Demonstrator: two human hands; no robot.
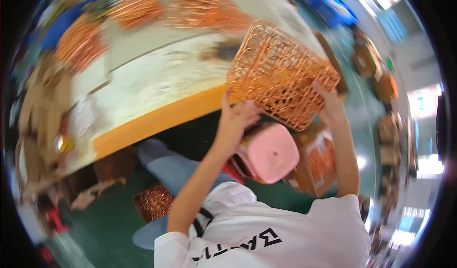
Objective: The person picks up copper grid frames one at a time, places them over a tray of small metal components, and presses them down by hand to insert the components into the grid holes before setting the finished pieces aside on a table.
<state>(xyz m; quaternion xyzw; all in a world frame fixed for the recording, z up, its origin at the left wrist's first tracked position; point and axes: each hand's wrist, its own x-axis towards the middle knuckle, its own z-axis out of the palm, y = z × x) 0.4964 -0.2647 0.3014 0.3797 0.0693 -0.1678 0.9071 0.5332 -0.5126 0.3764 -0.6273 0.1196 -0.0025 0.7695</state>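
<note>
A copper-coloured wire basket (281, 72) is held tilted over the right end of the worktable. Its mesh of curved wires faces up toward me. At its near left corner my left hand (236, 120) has its fingers curled on the rim. My right hand (330, 107) grips the right side, fingertips over the wires and the rest of the hand along the edge. Parts of the fingers of both hands are hidden behind the wires. Below the basket, between my forearms, stands a pink stool (273, 153).
The worktable (162, 70) has a yellow front edge. Stacks of copper-coloured wire pieces (135, 6) lie along its far side, with another stack (80, 44) at left. A cardboard box (314, 163) stands beside the stool, and a box of small copper parts (154, 202) sits on the floor.
</note>
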